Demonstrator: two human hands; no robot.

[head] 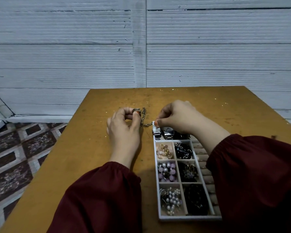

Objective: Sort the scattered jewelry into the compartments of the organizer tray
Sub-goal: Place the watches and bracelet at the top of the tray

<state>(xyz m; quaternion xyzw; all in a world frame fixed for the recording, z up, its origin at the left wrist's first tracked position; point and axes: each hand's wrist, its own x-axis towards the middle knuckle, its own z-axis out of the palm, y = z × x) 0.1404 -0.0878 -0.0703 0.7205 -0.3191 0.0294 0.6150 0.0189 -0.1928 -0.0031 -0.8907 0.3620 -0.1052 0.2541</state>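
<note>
one chain [143, 115], left hand [123, 130], right hand [176, 115] pinching

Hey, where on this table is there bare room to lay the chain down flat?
Bare table lies left of the left hand, and in the strip between both hands and the far edge. Crowded: the tray, every visible square compartment full, and the gap to the right hand, where the chain runs.

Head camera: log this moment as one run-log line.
item: chain | left hand: pinches one end | right hand: pinches other end by organizer tray far corner | state: chain slack between hands, not yet in tray
</note>
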